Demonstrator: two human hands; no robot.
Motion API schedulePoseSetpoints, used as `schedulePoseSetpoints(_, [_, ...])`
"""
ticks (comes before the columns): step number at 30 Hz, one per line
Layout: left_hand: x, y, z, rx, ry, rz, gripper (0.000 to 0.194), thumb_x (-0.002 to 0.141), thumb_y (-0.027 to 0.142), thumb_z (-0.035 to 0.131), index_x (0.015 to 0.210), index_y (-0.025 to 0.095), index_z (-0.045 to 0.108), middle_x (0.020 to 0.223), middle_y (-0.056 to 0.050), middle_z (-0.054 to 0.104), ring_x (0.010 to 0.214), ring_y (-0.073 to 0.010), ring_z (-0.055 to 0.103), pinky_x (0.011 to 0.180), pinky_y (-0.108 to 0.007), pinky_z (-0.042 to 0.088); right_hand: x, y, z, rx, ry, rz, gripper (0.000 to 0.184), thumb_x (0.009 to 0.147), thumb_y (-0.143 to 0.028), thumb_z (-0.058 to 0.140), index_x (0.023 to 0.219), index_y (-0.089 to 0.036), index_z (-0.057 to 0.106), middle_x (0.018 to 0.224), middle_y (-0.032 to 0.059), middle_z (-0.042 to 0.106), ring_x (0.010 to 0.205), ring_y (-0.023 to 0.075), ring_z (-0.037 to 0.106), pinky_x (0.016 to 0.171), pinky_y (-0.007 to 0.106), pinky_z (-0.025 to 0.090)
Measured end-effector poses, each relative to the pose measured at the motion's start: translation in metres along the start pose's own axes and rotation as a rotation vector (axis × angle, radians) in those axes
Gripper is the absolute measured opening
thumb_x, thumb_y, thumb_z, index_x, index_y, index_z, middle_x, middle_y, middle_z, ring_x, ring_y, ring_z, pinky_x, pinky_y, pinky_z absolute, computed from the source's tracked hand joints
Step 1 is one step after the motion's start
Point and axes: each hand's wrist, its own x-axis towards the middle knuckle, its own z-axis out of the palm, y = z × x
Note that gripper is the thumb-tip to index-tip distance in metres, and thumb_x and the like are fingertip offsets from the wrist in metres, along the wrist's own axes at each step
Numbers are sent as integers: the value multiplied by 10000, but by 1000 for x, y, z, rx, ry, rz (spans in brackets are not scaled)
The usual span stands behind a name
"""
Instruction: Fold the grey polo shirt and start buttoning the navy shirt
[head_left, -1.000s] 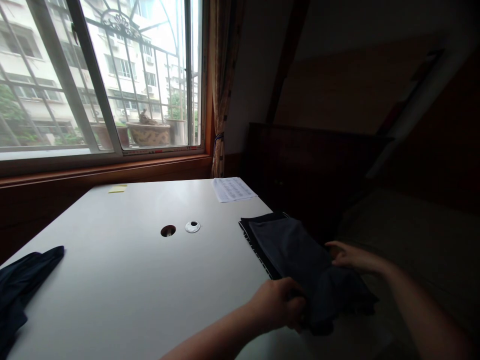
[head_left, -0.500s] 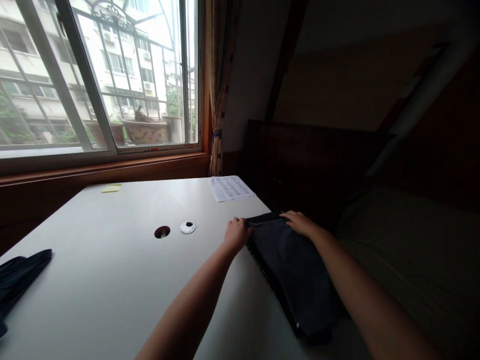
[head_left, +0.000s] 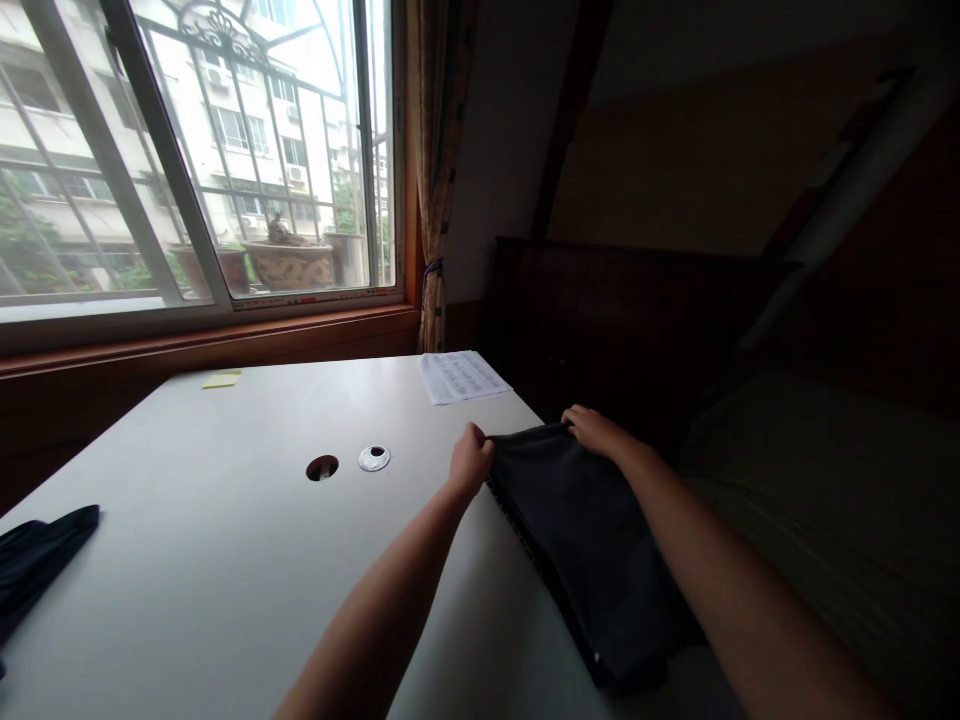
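Note:
A folded dark grey garment (head_left: 577, 540), perhaps trousers, lies along the right edge of the white table, with black cloth showing under its left side. Its far left corner is pinched in my left hand (head_left: 472, 460), fingers closed. My right hand (head_left: 592, 430) grips the far right corner, its fingers curled over the edge. Between the two hands the far edge is drawn fairly straight and looks slightly raised. The fingertips under the cloth are hidden.
On the white table (head_left: 247, 560) are a printed paper stack (head_left: 463, 378), a yellow note (head_left: 221, 380), a round cable hole (head_left: 322, 468) and a loose ring cover (head_left: 374, 458). Dark navy cloth (head_left: 45, 550) lies at the left. A bed (head_left: 825, 520) is on the right.
Both hands have gone from resting on the far corners to gripping them. The garment's far edge has come up a little and straightened.

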Motion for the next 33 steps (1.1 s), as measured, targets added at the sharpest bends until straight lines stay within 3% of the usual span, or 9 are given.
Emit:
schedulePoseSetpoints(6, [6,-13,4,-13,30,-7,74,894,154,503,946,207,496,888,-36,664,804,-172,598,693,-253,426,5,-10,23,-31,102,-13,203,954,-162,499,1108,-201,625,1173,90,605,1014,215,579,832,299,422])
schedulePoseSetpoints(12, [6,-19,9,58,45,29,96,887,117,503,940,197,504,895,-64,652,847,-203,610,758,-295,463,-11,-13,43,-102,266,59,216,988,-238,468,1152,-219,608,1162,116,591,1038,262,555,838,365,431])
schedulePoseSetpoints(17, [-11,4,0,137,100,206,288,881,81,455,1152,131,539,1301,-217,539,1208,-323,503,1011,-500,396,-20,-5,35,-105,395,112,346,1011,-235,339,1223,-162,602,1196,203,577,1100,362,535,890,519,436])
schedulePoseSetpoints(19, [-24,19,-1,145,53,373,354,898,136,492,1246,177,545,1429,-159,479,1322,-310,424,1093,-494,346,-19,-7,33,-77,415,73,404,1020,-238,288,1281,-146,583,1250,212,572,1151,363,534,946,530,432])
schedulePoseSetpoints(22, [-51,38,5,163,-145,725,316,915,300,579,1228,276,617,1376,-29,581,1340,-245,446,1152,-409,324,-18,-18,38,-18,366,-87,433,1031,-297,289,1364,-210,552,1372,122,567,1250,280,530,1067,428,417])
schedulePoseSetpoints(24, [-71,42,13,233,-275,951,366,984,414,483,1304,268,586,1403,-32,577,1363,-253,440,1177,-467,286,-21,-24,48,17,290,-201,440,1025,-366,327,1393,-255,542,1422,51,565,1294,231,524,1109,371,409])
schedulePoseSetpoints(28, [-102,36,22,336,-391,977,594,1007,577,352,1473,215,417,1517,-66,472,1411,-283,398,1159,-522,314,-31,-21,68,56,171,-258,518,1008,-465,338,1450,-245,496,1512,35,491,1399,226,439,1179,412,333])
schedulePoseSetpoints(33, [-116,28,18,372,-364,964,655,1017,595,284,1511,172,360,1566,-91,398,1456,-294,330,1183,-535,271,-28,-5,78,77,128,-127,589,1011,-534,240,1515,-271,392,1595,36,354,1487,260,278,1193,548,244])
